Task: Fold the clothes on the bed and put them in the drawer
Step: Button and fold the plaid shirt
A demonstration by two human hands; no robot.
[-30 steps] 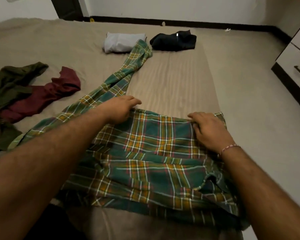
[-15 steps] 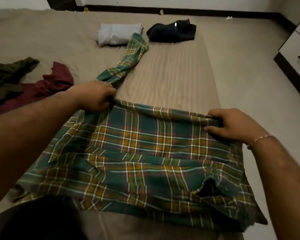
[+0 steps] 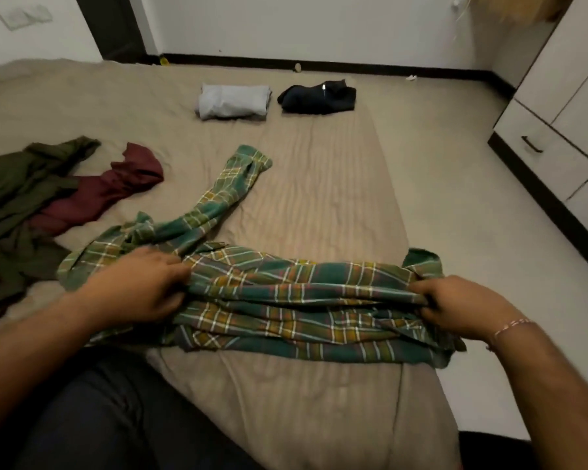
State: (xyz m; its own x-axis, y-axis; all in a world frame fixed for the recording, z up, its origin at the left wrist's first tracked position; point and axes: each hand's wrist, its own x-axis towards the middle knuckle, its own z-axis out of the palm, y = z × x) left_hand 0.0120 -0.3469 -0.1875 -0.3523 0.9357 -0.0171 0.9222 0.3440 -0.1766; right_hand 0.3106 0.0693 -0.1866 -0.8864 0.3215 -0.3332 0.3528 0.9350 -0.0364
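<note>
- Plaid shirt [image 3: 286, 300]: green with yellow-orange and white check lines, lying across the near end of the bed [image 3: 319, 205], bunched into a long horizontal band with several layered folds and creases.
- One sleeve [image 3: 231, 191] of it trails away toward the far left, cuff end flat on the sheet; fabric is rumpled and twisted where the sleeve meets the body.
- Right end of the shirt sits at the bed's right edge, a small flap of green sticking up past the right hand.
- Left hand [image 3: 143, 293]: fingers curled, gripping a gathered bunch of the shirt's far edge at its left end.
- Right hand [image 3: 455, 307]: fingers curled round the shirt's right end, pinching bunched cloth; thin bracelet [image 3: 510, 329] on that wrist.
- The cloth between the two hands looks pulled into taut lengthwise ridges.
- Far on the bed: folded light grey garment [image 3: 233, 101] and folded dark garment [image 3: 319, 98], side by side, apart from the shirt.
- Left side of the bed: unfolded maroon garment [image 3: 106, 191] lying partly on an unfolded olive garment [image 3: 17, 198]; the olive one reaches close to the shirt's left end, contact cannot be told.
- White cabinet with a drawer [image 3: 550, 157] and dark handle stands on the floor to the right, drawer closed.
- Person's dark trouser leg [image 3: 109, 418] at the near left edge of the bed.
</note>
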